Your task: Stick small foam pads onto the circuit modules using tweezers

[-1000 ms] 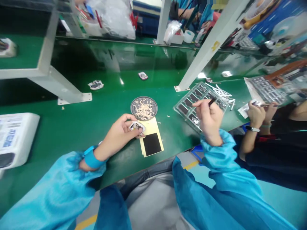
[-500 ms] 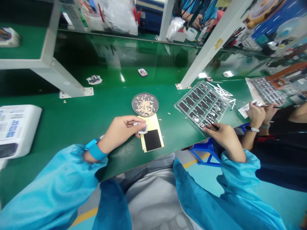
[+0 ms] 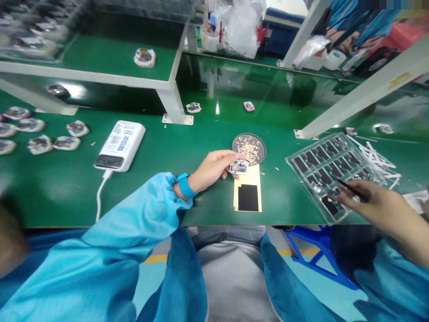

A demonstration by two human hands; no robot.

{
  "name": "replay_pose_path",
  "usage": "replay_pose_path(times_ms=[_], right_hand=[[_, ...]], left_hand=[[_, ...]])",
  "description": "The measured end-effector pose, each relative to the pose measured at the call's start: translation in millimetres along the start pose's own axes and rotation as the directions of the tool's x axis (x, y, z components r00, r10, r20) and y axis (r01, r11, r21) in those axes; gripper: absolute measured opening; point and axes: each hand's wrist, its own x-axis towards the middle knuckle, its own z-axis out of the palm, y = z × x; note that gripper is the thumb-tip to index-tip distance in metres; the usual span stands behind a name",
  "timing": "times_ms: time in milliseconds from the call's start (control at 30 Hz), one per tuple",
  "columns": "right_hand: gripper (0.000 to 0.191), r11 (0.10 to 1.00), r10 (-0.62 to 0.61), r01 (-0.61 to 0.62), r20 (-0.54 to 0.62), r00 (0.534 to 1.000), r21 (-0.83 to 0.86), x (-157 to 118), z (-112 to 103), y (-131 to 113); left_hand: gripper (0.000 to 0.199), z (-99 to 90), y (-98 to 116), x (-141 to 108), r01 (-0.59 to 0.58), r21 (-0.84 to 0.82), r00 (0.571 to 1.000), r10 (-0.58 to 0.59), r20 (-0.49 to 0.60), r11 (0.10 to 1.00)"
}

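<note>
My left hand [image 3: 214,166] pinches a small white-framed device housing [image 3: 239,167] with its inner parts facing up. Just beyond it is a round grey perforated dish [image 3: 236,146] holding many tiny beige pieces. Yellow paper [image 3: 246,180] with a black square [image 3: 248,198] lies below the housing. At the right, my right hand [image 3: 372,199] is closed on black tweezers [image 3: 354,189], whose tips point left over a clear compartment tray [image 3: 310,148]. Dark flat parts and small silvery pieces fill the tray. Whether the tips grip a piece I cannot tell.
A white power bank [image 3: 120,143] with a cable lies left. Several open housings [image 3: 67,143] sit further left, and one [image 3: 145,57] on the shelf. Shelf posts [image 3: 172,105] rise from the table. White strips [image 3: 377,156] lie beside the tray. A co-worker's hands [image 3: 338,40] show beyond.
The camera view has swung left, bringing the power bank and more housings into view. The housing in my left hand now faces up more. My right hand still holds the tweezers over the tray.
</note>
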Motion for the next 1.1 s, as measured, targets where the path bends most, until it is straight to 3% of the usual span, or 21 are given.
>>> replay_pose_path(times_ms=[100,167,233,367,500,600,867,1100], right_hand=[[0.036,0.999,-0.029,0.029,0.012,1.0,0.021,15,2,-60],[0.023,0.979,-0.167,0.158,0.062,0.984,0.125,26,14,-107],[0.02,0.927,-0.305,0.292,0.019,0.952,0.233,39,32,-148],[0.021,0.816,-0.377,0.319,0.026,0.926,0.482,66,74,-195],[0.024,0.668,-0.378,0.25,0.031,0.925,0.701,81,110,-203],[0.026,0.61,-0.356,0.152,0.098,0.929,0.777,81,123,-197],[0.039,0.645,-0.349,0.042,0.245,0.905,0.763,74,122,-200],[0.039,0.652,-0.304,0.002,0.258,0.917,0.758,76,125,-199]], left_hand=[[0.035,-0.7,3,-1,-0.014,0.0,1.0,0.014,-0.018,1.0],[0.035,-1.8,3,-1,-0.006,-0.012,1.0,0.006,-0.027,1.0],[0.038,-3.7,3,0,-0.006,-0.034,0.999,0.005,-0.035,0.999],[0.041,-7.5,0,3,-0.048,-0.049,0.997,0.045,-0.06,0.998],[0.047,-8.2,-2,4,-0.091,-0.057,0.995,0.088,-0.051,0.994],[0.049,-6.8,-4,3,-0.156,-0.075,0.987,0.154,-0.033,0.985],[0.055,-1.0,-7,-1,-0.259,0.068,0.965,0.261,-0.009,0.963],[0.055,2.1,-2,-6,-0.236,0.221,0.97,0.244,-0.008,0.946]])
